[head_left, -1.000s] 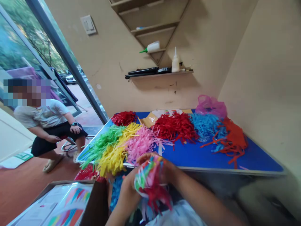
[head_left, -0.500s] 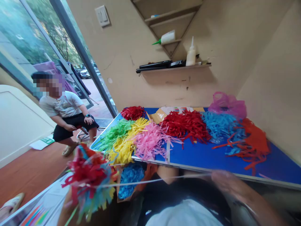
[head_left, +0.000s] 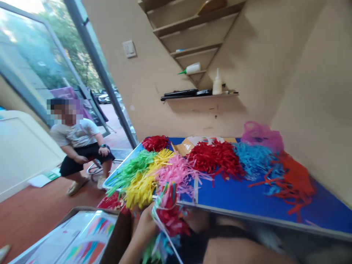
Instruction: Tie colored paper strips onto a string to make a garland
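Note:
My left hand is closed around a bundle of crepe strips in red, green and blue, just off the table's front edge. A white string crosses the bundle and runs down to the bottom edge. Part of my right arm shows at the bottom; the hand itself is out of the picture. Behind the bundle lie yellow strips, pink strips and green strips.
Red strips, blue strips, orange strips and a pink bag lie on the blue table. An open box with printed packs stands at lower left. A person sits beyond it.
The bundle has moved right and up to the table edge. My right hand, earlier stretched out at the right with the string, has dropped out of sight. The view has tilted up slightly.

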`<state>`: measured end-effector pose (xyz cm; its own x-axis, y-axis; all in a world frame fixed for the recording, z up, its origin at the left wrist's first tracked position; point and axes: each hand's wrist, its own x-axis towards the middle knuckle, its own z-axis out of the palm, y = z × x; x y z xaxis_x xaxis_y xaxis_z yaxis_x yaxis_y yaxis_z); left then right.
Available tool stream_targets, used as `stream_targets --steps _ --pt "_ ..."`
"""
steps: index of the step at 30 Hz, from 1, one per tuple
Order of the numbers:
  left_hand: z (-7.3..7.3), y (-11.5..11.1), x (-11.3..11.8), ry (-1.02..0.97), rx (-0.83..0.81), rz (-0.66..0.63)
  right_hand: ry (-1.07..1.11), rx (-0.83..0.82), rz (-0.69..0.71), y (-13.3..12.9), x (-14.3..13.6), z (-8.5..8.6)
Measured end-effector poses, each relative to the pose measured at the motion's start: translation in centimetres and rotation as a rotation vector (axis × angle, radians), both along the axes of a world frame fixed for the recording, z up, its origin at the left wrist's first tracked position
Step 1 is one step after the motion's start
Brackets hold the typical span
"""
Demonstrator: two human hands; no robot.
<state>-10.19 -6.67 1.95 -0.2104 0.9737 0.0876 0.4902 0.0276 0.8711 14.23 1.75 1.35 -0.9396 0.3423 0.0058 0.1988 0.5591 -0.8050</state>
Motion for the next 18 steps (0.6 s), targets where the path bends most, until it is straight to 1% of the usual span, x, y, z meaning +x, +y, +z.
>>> stream_targets --steps 1,2,3,4,5,6,7,8,9,10,11,13,15,17,18 --pt "0.1 -1.4 -0.2 -0.062 -0.021 -0.058 -0.071 0.010 -0.001 0.9 0.3 -0.4" --pt "-0.1 -2.5 0.1 -0.106 -0.048 -0.125 -0.141 0.034 -0.019 2.0 0.1 -0.4" --pt "-0.4 -3.4 0.8 -0.115 -0.079 -0.186 -0.217 0.080 -0.051 3.2 -0.5 -0.1" --pt "-0.8 -3.8 1.9 -0.092 -0.110 -0.220 -0.257 0.131 -0.090 4.2 -1.5 0.3" --pt "-1.2 -3.7 3.0 -0.053 -0.137 -0.228 -0.275 0.177 -0.124 4.6 -2.7 0.7" --pt "-1.7 -3.3 4.1 -0.010 -0.152 -0.198 -0.264 0.225 -0.143 4.6 -3.8 1.0" --pt "-2.2 -2.6 5.0 0.026 -0.160 -0.157 -0.223 0.273 -0.155 4.0 -4.7 0.9" --pt "-2.7 -1.8 5.7 0.057 -0.159 -0.115 -0.188 0.323 -0.156 3.1 -5.4 0.6" --pt "-3.1 -1.1 6.0 0.069 -0.144 -0.081 -0.123 0.416 -0.159 1.9 -5.7 -0.2" --pt "-3.5 -0.3 6.0 0.049 -0.115 -0.058 -0.051 0.500 -0.192 0.6 -5.8 -1.2" --pt "-4.0 0.3 5.9 -0.005 -0.075 -0.032 0.012 0.552 -0.195 -0.5 -5.6 -2.5" --pt "-5.0 1.4 5.3 -0.215 0.001 0.059 0.138 0.635 -0.258 -2.1 -4.8 -5.2" --pt "-6.2 2.5 5.3 -0.440 0.022 0.135 0.245 0.698 -0.340 -2.6 -3.7 -7.4" --pt "-7.1 3.8 5.9 -0.550 -0.002 0.144 0.312 0.730 -0.431 -2.1 -2.6 -8.8" --pt "-7.4 4.4 6.5 -0.574 -0.009 0.130 0.323 0.723 -0.469 -1.6 -2.1 -9.2"
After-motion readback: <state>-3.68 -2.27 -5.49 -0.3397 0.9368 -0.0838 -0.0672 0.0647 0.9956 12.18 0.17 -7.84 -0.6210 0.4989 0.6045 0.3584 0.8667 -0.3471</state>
